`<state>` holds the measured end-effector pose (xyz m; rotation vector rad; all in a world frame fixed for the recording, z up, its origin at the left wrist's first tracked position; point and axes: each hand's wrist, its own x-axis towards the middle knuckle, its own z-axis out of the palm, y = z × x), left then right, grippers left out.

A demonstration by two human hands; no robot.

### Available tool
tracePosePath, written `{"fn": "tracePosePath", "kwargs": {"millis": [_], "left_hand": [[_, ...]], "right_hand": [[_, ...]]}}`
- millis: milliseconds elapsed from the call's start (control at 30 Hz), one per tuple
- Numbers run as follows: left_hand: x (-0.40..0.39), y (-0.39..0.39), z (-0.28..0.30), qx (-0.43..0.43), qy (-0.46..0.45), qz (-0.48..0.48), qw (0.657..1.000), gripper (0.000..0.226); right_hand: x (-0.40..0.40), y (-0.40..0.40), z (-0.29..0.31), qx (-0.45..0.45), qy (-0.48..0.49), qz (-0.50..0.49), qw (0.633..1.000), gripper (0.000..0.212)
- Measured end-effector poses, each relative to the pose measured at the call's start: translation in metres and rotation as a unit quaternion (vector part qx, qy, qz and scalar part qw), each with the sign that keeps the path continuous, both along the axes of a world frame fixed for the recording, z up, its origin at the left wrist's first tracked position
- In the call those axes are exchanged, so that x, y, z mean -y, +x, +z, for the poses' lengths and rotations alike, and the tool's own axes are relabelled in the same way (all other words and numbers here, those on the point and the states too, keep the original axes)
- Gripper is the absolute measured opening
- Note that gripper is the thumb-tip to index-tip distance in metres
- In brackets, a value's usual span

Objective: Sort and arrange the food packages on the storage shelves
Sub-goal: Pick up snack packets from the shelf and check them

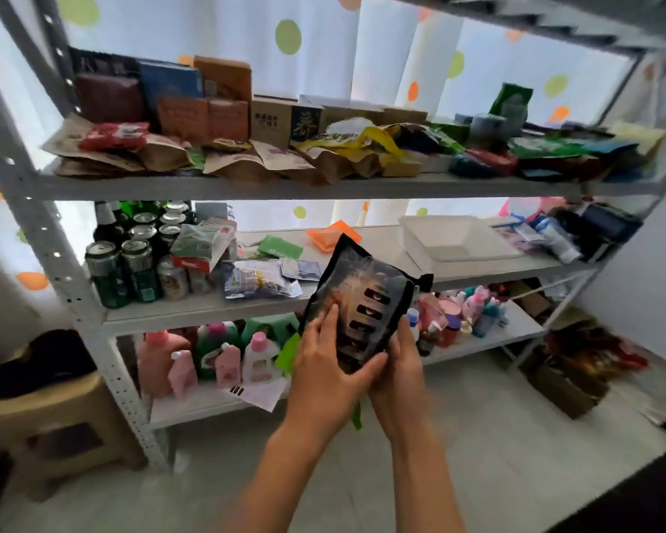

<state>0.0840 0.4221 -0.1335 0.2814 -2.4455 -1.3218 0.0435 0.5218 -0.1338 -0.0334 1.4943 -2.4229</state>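
Your left hand [325, 363] and right hand [398, 363] curl their fingers round the bottom of the black bag [362, 298]; it looks soft, light and shiny-slippery, so hold both side edges

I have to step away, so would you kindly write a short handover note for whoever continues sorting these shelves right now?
Left hand and right hand both grip the lower end of a black food pouch, held in front of the shelves. Top shelf: boxes standing at the back, paper bags and packets still heaped in front. Middle shelf: cans on the left, loose packets, a white tray. Left: place the pouch, tidy the heaps.
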Motion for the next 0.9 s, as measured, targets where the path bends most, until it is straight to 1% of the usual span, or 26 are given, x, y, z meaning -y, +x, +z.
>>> {"fn": "tracePosePath", "kwargs": {"millis": [67, 133, 200, 233, 333, 433, 467, 567, 700, 767, 833, 900], "left_hand": [[-0.025, -0.012, 0.002, -0.011, 0.078, -0.012, 0.997, 0.093], [-0.048, -0.02, 0.005, -0.021, 0.138, -0.014, 0.99, 0.081], [-0.077, -0.032, 0.008, -0.033, 0.198, -0.01, 0.98, 0.069], [-0.092, -0.038, 0.009, -0.035, 0.222, -0.007, 0.974, 0.065], [-0.13, -0.06, 0.005, -0.032, 0.253, 0.006, 0.967, 0.048], [-0.166, -0.083, -0.005, -0.025, 0.312, 0.038, 0.949, 0.032], [-0.174, -0.089, -0.008, -0.02, 0.339, 0.048, 0.939, 0.029], [-0.203, -0.106, -0.012, 0.009, 0.417, 0.052, 0.908, 0.023], [-0.227, -0.135, -0.019, 0.064, 0.464, 0.022, 0.883, 0.022], [-0.239, -0.153, -0.024, 0.089, 0.498, 0.006, 0.863, 0.026], [-0.25, -0.171, -0.028, 0.111, 0.533, -0.001, 0.839, 0.033], [-0.263, -0.195, -0.036, 0.124, 0.54, -0.005, 0.833, 0.039]], "right_hand": [[-0.029, -0.014, 0.0, -0.009, 0.047, 0.001, 0.999, 0.069], [-0.058, -0.029, 0.0, -0.029, 0.09, 0.025, 0.995, 0.07], [-0.091, -0.046, 0.004, -0.056, 0.127, 0.046, 0.989, 0.066], [-0.107, -0.054, 0.004, -0.064, 0.147, 0.052, 0.986, 0.061], [-0.145, -0.07, 0.004, -0.089, 0.198, 0.071, 0.974, 0.045], [-0.186, -0.088, -0.006, -0.099, 0.209, 0.06, 0.971, 0.023], [-0.196, -0.093, -0.009, -0.1, 0.201, 0.052, 0.973, 0.02], [-0.227, -0.11, -0.021, -0.081, 0.176, 0.026, 0.981, 0.023], [-0.263, -0.136, -0.035, -0.067, 0.161, -0.033, 0.984, 0.031], [-0.283, -0.153, -0.041, -0.064, 0.164, -0.058, 0.983, 0.038], [-0.3, -0.168, -0.046, -0.044, 0.175, -0.054, 0.982, 0.046], [-0.315, -0.185, -0.055, -0.014, 0.17, -0.041, 0.984, 0.05]]}}
